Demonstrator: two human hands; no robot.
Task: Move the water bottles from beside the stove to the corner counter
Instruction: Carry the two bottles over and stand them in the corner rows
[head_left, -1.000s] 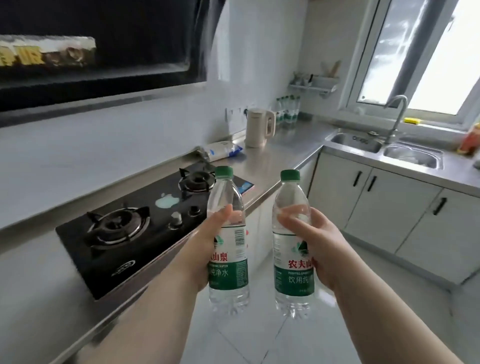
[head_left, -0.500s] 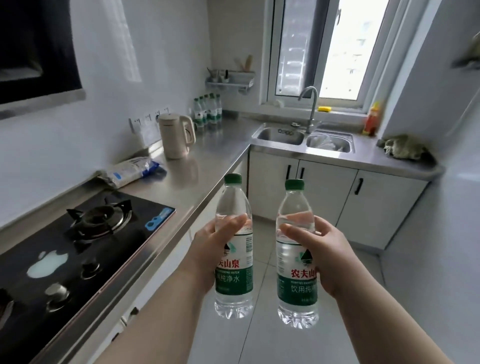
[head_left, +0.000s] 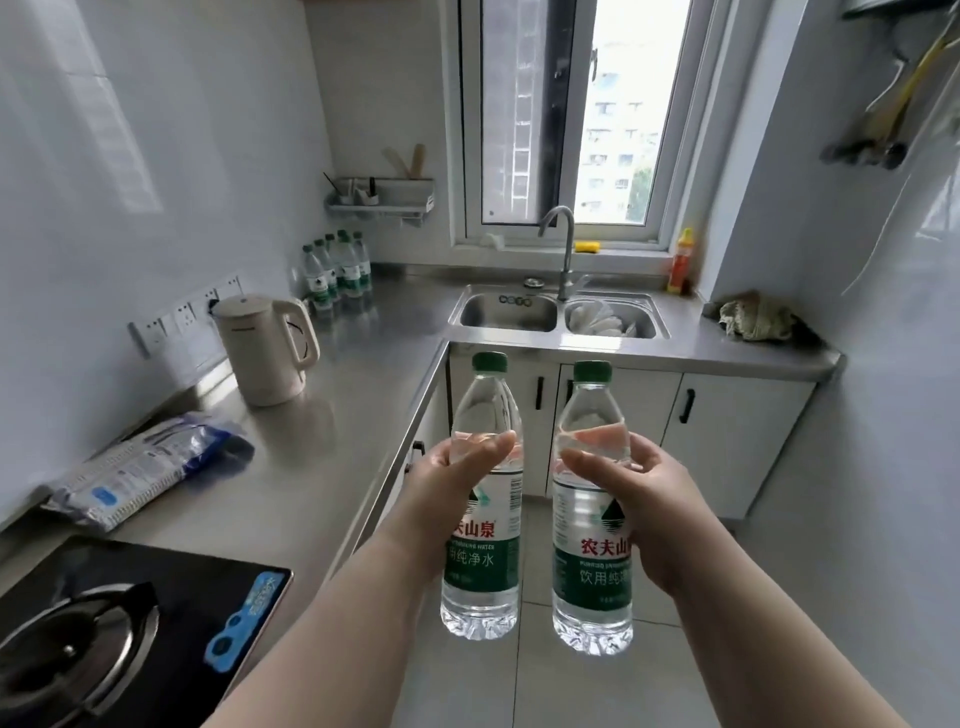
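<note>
I hold two clear water bottles with green caps and green labels upright over the floor, beside the counter edge. My left hand (head_left: 447, 493) grips the left bottle (head_left: 485, 415) around its middle. My right hand (head_left: 639, 499) grips the right bottle (head_left: 589, 577) the same way. Several more such bottles (head_left: 337, 270) stand grouped in the far corner of the steel counter (head_left: 363, 364), against the wall. The black gas stove (head_left: 104, 623) lies at the lower left, behind my left forearm.
A cream kettle (head_left: 265, 353) and a blue-white packet (head_left: 145, 467) sit on the counter between stove and corner. A double sink (head_left: 556, 312) with a tap lies under the window. White cabinets line the far side, and tiled floor is below.
The view has swung right and forward along the counter. The stove slid to the lower left, and the corner bottles and sink grew nearer. Both hands still carry their bottles.
</note>
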